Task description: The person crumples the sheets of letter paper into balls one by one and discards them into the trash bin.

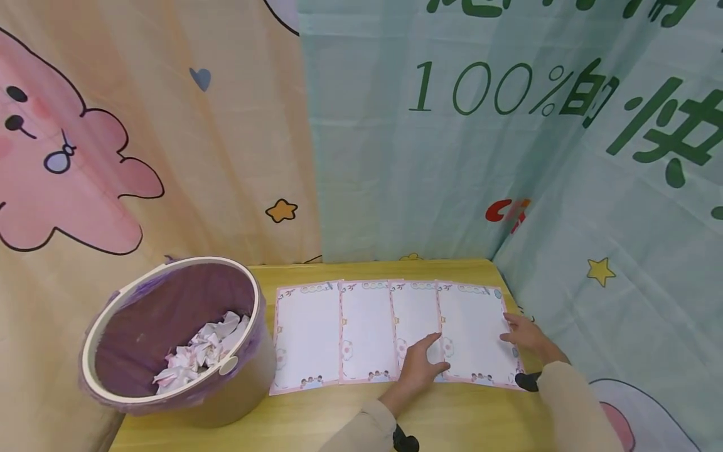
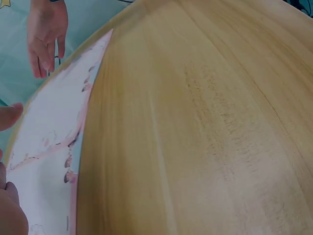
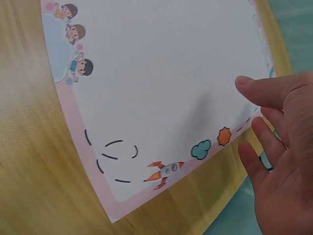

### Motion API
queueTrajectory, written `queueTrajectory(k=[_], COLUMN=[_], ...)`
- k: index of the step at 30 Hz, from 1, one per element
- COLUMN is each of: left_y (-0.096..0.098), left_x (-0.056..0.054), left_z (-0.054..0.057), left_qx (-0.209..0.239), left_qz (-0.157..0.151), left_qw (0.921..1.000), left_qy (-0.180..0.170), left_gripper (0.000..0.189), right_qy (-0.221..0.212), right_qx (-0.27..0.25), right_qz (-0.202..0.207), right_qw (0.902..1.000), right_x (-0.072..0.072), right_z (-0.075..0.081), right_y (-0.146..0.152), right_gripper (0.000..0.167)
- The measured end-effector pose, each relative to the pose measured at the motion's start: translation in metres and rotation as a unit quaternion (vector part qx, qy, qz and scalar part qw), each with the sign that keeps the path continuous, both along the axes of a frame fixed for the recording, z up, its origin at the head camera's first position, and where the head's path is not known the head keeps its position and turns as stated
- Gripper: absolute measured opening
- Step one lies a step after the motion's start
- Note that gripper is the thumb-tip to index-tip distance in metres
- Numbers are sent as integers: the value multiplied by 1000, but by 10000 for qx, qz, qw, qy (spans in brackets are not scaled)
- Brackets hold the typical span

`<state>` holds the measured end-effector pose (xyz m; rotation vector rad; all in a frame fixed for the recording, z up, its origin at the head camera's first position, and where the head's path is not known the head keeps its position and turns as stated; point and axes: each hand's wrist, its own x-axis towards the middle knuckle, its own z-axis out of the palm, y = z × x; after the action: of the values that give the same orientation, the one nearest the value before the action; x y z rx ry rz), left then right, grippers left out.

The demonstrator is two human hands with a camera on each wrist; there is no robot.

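Several white sheets of paper with pink printed borders lie in an overlapping row on the table. My left hand (image 1: pixel 419 364) is over the lower left side of the rightmost sheet (image 1: pixel 471 333), thumb and fingers spread apart. At that sheet's right edge is my right hand (image 1: pixel 528 333). In the right wrist view, the right hand (image 3: pixel 286 142) has its thumb apart from its loosely bent fingers, which overlap the sheet's edge near a printed rocket. The left wrist view catches only part of the left hand (image 2: pixel 10 210) beside the sheets' lower edge.
A round bin (image 1: pixel 243 389) with a purple liner stands at the table's left, holding crumpled paper (image 1: pixel 203 351). The wooden table (image 1: pixel 316 420) meets printed curtains (image 1: pixel 384 157) behind and at the right.
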<state>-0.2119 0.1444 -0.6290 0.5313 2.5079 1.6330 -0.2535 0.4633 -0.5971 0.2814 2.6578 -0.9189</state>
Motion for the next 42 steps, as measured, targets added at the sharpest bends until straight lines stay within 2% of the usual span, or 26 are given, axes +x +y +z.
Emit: queueTrajectory(k=[5, 12, 16, 20, 23, 26, 29, 35, 40, 42], left_y=[10, 14, 13, 15, 17, 18, 19, 21, 22, 23], left_x=[3, 4, 9, 11, 10, 8, 7, 5, 6, 6], left_z=[-20, -33, -43, -50, -53, -55, -57, -58, -58, -58], left_qx=[-615, -1424, -2026, -2562, -2787, -2822, -2793, -2877, -2787, -2780], left_qz=[126, -146, -294, -266, -181, -128, -101, -60, -40, -30], left_qw=[9976, 9882, 9726, 9509, 9387, 9316, 9294, 9245, 9291, 9306], left_qy=[296, 547, 1102, 1717, 2019, 2286, 2410, 2499, 2432, 2382], left_gripper=[66, 74, 70, 61, 55, 53, 51, 51, 49, 49], right_qy=[-45, -233, -218, -207, -189, -152, -97, 225, 412, 437], right_qx=[-33, -179, -202, -174, -205, -212, -78, 485, 811, 840], right_qz=[-92, -234, -168, -290, -406, -467, -460, -95, 100, 58], right_qw=[9999, 9993, 9994, 9992, 9988, 9986, 9989, 9985, 9958, 9955], right_x=[11, 17, 19, 20, 19, 18, 17, 16, 19, 22], right_z=[-18, -31, -34, -38, -39, -35, -32, -30, -31, -31], right_y=[0, 4, -1, -4, -6, -7, -8, -10, -12, -14], right_gripper=[87, 90, 89, 87, 86, 84, 80, 67, 59, 56])
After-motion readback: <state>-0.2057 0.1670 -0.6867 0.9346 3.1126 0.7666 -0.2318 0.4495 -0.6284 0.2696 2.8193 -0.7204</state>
